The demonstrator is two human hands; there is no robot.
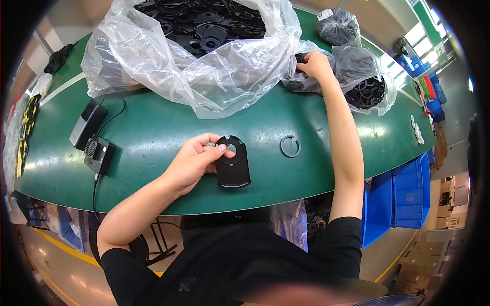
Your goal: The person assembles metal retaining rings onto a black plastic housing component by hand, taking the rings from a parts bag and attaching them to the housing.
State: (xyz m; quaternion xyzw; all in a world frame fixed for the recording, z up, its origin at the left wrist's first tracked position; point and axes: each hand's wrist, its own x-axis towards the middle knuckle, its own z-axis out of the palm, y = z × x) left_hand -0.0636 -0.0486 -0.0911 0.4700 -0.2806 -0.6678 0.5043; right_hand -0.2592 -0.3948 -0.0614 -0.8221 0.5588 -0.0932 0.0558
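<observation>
Between the thumb and fingers of my left hand [196, 157] is a flat black plastic plate [233, 172] with a round hole near its top, held above the table. My right hand [315, 65] reaches into the mouth of a small clear plastic bag [298, 81] at the back, which has dark parts in it. Its fingertips are partly hidden there, so what they grip, if anything, I cannot make out. A grey open ring [290, 147] with a gap at its top lies on the table between my two arms.
A big clear bag [224, 94] of black plastic parts fills the back of the green table [275, 188]. Right of it sit a bag of black rings [365, 94] and a tied bag [338, 28]. Two small corded devices [99, 155] stand left; blue bins [408, 196] are at lower right.
</observation>
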